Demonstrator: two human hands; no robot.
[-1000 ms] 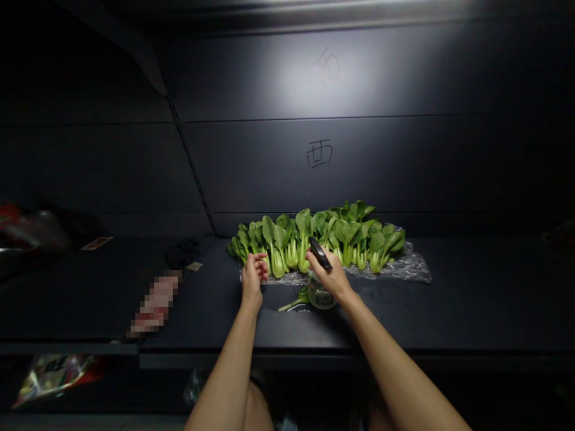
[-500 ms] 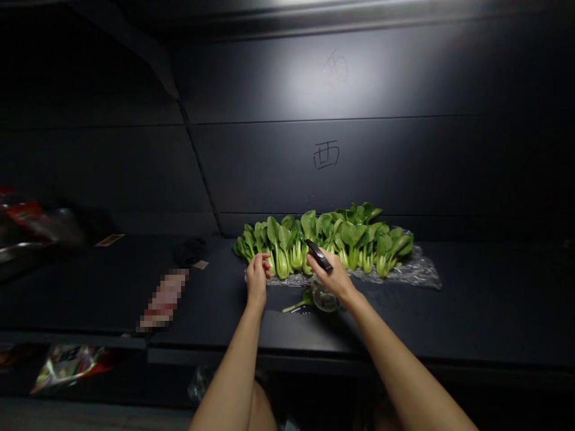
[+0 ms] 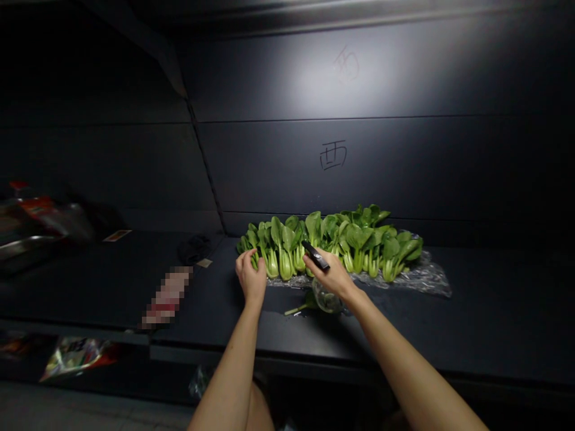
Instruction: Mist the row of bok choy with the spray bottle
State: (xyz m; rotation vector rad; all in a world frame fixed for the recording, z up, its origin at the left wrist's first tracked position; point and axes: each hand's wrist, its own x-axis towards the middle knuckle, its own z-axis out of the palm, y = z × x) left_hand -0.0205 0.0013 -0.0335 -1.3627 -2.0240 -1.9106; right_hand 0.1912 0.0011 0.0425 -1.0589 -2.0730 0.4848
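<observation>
A row of green bok choy (image 3: 332, 242) stands on a clear plastic sheet (image 3: 422, 276) on a dark shelf (image 3: 471, 323). My left hand (image 3: 250, 276) reaches the leftmost heads, fingers curled around one of them. My right hand (image 3: 331, 276) is closed on a flat black object (image 3: 315, 255) in front of the row. Under that hand hangs a crumpled clear plastic bag (image 3: 327, 299). A loose bok choy stalk (image 3: 300, 306) lies on the shelf beside it.
A dark back wall carries a handwritten character (image 3: 333, 155). On the left shelf lie a blurred packet (image 3: 167, 297), a small dark item (image 3: 194, 246), a card (image 3: 117, 235) and a metal tray (image 3: 27, 239). A bright package (image 3: 76, 356) sits lower left.
My left hand has moved left and forward, from loosely curled in front of the row to gripping the leftmost bok choy. The right hand has barely moved. The view has shifted slightly.
</observation>
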